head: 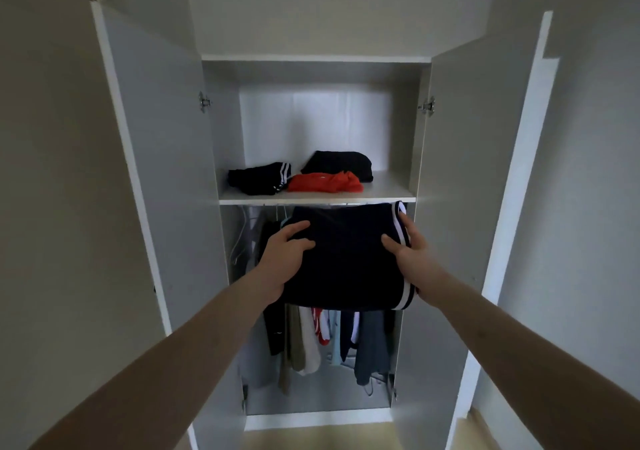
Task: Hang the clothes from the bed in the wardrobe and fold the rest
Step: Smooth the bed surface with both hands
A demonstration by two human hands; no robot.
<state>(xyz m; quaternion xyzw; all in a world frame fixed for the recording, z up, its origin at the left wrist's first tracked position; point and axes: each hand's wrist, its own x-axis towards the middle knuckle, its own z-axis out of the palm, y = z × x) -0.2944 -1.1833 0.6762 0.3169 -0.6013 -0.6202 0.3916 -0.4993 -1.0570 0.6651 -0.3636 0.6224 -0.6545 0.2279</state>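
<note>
Your left hand (284, 259) and right hand (410, 252) each grasp a side of the folded dark garment (346, 259) at the centre of the frame. On both, the thumb lies on top of the cloth and the fingers curl under or round the edge, so neither hand is released. The right one sits against the white-striped side, and the stripes show again at the lower right corner of the bundle. The garment is held flat, just below the front edge of the shelf (317, 201) and in front of the hanging clothes (332, 335).

By the look of it, you are at the storing step for folded items: this piece is folded and on its way to the shelf. The next move calls for lifting it above the shelf edge and sliding it in level so the fold holds.

On that shelf, in the upper middle of the frame, lie 3 items: a dark striped piece (259, 179) at left, an orange piece (325, 183) in the middle and a black piece (339, 164) behind it. The right part of the shelf looks the likeliest spot. The wardrobe doors (156, 155) stand open at both sides.
</note>
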